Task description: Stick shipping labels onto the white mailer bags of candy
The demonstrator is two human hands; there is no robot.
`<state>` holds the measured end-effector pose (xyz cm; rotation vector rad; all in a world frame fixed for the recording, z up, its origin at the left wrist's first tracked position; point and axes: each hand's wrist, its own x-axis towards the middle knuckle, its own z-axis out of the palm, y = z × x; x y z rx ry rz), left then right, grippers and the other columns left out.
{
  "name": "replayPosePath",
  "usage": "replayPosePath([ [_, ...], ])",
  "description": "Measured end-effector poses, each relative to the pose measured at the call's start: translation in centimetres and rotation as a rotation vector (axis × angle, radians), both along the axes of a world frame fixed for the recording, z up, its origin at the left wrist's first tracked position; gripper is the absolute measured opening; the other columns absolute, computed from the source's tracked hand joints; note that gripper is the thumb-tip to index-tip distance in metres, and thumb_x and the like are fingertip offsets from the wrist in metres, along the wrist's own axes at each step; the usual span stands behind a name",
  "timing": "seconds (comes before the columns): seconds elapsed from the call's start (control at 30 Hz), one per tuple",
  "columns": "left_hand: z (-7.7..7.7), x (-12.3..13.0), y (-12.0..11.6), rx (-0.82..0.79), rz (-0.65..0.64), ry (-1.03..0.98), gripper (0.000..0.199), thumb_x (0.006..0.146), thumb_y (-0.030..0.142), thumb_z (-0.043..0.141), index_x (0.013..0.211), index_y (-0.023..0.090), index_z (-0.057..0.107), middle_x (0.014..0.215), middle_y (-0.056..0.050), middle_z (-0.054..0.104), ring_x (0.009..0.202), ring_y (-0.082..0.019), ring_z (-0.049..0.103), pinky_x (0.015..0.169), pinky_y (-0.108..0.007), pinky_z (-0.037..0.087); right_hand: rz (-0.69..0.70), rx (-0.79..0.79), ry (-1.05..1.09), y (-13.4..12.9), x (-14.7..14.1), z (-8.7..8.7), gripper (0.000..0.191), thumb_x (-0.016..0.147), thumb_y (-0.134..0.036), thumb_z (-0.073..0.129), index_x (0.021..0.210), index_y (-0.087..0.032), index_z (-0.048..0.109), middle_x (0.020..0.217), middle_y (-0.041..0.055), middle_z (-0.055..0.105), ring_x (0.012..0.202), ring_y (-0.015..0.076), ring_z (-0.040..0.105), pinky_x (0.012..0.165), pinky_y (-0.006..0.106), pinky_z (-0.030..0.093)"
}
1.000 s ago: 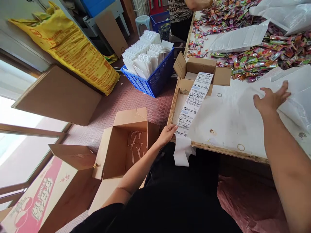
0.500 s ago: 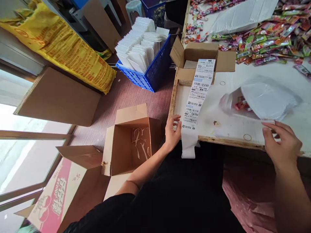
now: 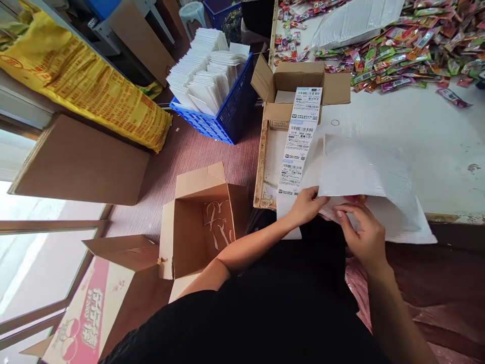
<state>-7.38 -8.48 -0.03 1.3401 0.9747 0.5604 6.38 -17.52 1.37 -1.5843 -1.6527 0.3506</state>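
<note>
A white plastic mailing bag lies at the table's near edge, its mouth facing me and partly parted. A bit of a red packet shows inside the mouth. My left hand is closed on the left corner of the bag's opening. With thumb and fingers pinched, my right hand grips the lower lip of the same opening. Just left of the bag, a strip of printed shipping labels runs from an open carton down over the table edge, partly behind my left forearm.
Piled small candy packets and another white bag cover the table's far side. On the floor stand a blue basket of white mailers, an open carton with paper strips inside, a pink-and-white carton and a yellow sack.
My right hand has moved left, bringing the bag nearer. My left hand has left the label strip's side and taken hold of the bag's corner. The view has shifted slightly.
</note>
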Motion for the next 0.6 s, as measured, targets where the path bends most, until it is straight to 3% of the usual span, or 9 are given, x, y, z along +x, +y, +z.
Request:
replayPosePath([
  [0.13, -1.1, -3.5, -2.5, -0.06, 0.086, 0.028, 0.008, 0.081, 0.021, 0.056, 0.077, 0.014, 0.058, 0.071, 0.001, 0.06, 0.068, -0.014, 0.059, 0.064, -0.024, 0.045, 0.161, -0.249, 0.097, -0.4, -1.8, -1.5, 0.016, 0.095, -0.034, 0.053, 0.096, -0.022, 0.064, 0.094, 0.0058, 0.071, 0.086, 0.0217, 0.067, 0.078, 0.035, 0.052],
  [0.23, -1.7, -4.8, -3.8, -0.161, 0.113, -0.002, 0.016, 0.082, 0.03, 0.061, 0.081, 0.017, 0.051, 0.072, 0.001, 0.062, 0.062, -0.013, 0.06, 0.059, -0.026, 0.048, 0.144, -0.385, 0.136, -1.0, -3.1, -3.1, 0.022, 0.092, -0.038, 0.053, 0.102, -0.021, 0.063, 0.099, 0.0092, 0.071, 0.091, 0.0256, 0.067, 0.08, 0.039, 0.052],
  [0.33, -1.5, -5.2, -3.9, -0.056, 0.104, 0.031, 0.024, 0.085, 0.036, 0.06, 0.075, 0.019, 0.047, 0.066, 0.004, 0.054, 0.058, -0.011, 0.054, 0.057, -0.025, 0.045, 0.134, -0.456, 0.165, -0.8, -3.6, -3.8, 0.025, 0.091, -0.04, 0.054, 0.104, -0.021, 0.063, 0.102, 0.01, 0.071, 0.095, 0.0271, 0.066, 0.083, 0.041, 0.05],
  [0.43, -1.2, -5.1, -3.5, 0.063, 0.103, 0.083, 0.024, 0.086, 0.031, 0.056, 0.067, 0.018, 0.047, 0.063, 0.004, 0.049, 0.06, -0.01, 0.049, 0.06, -0.025, 0.044, 0.167, -0.47, 0.159, -0.5, -3.7, -3.4, 0.022, 0.091, -0.041, 0.052, 0.095, -0.021, 0.063, 0.094, 0.0085, 0.071, 0.089, 0.0265, 0.065, 0.083, 0.042, 0.048],
  [0.53, -1.3, -5.0, -3.2, -0.071, 0.111, -0.002, 0.026, 0.085, 0.031, 0.057, 0.067, 0.018, 0.045, 0.063, 0.004, 0.049, 0.058, -0.01, 0.054, 0.057, -0.025, 0.048, 0.164, -0.409, 0.124, -1.3, -3.0, -2.0, 0.021, 0.093, -0.039, 0.049, 0.084, -0.023, 0.058, 0.084, 0.0062, 0.067, 0.083, 0.0248, 0.062, 0.082, 0.042, 0.048],
  [0.6, -1.5, -5.1, -3.2, -0.19, 0.131, -0.074, 0.029, 0.084, 0.036, 0.06, 0.068, 0.019, 0.042, 0.063, 0.004, 0.05, 0.055, -0.011, 0.06, 0.054, -0.025, 0.051, 0.153, -0.342, 0.141, -2.8, -1.5, -0.7, 0.021, 0.095, -0.04, 0.047, 0.086, -0.024, 0.058, 0.09, 0.0067, 0.067, 0.088, 0.0246, 0.062, 0.083, 0.041, 0.049],
])
